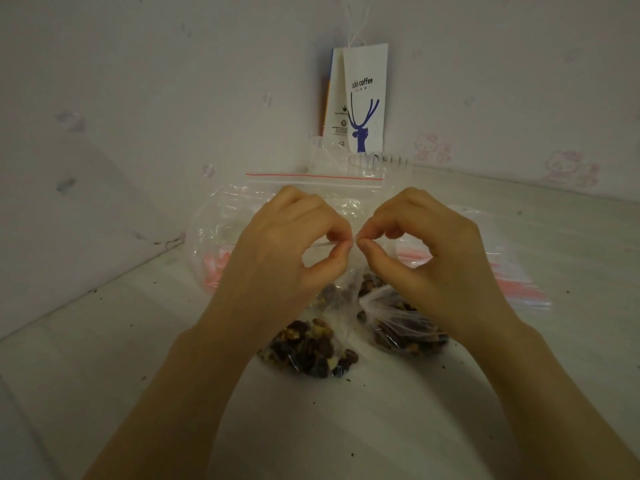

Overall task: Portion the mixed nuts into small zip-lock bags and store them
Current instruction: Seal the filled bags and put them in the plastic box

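Note:
My left hand [287,244] and my right hand [426,244] meet above the white table, each pinching the top strip of a small clear zip-lock bag between thumb and forefinger. That bag of mixed nuts [308,351] hangs down from the pinch to the table near my left wrist. A second small bag of nuts [401,330] lies under my right wrist. Behind my hands a large clear zip-lock bag [311,188] with a red seal line lies flat.
A stack of flat zip-lock bags with red strips [516,285] lies at the right, and more red-striped plastic [214,268] at the left. A white paper coffee bag [363,102] stands in the wall corner. Crumbs dot the table [346,427].

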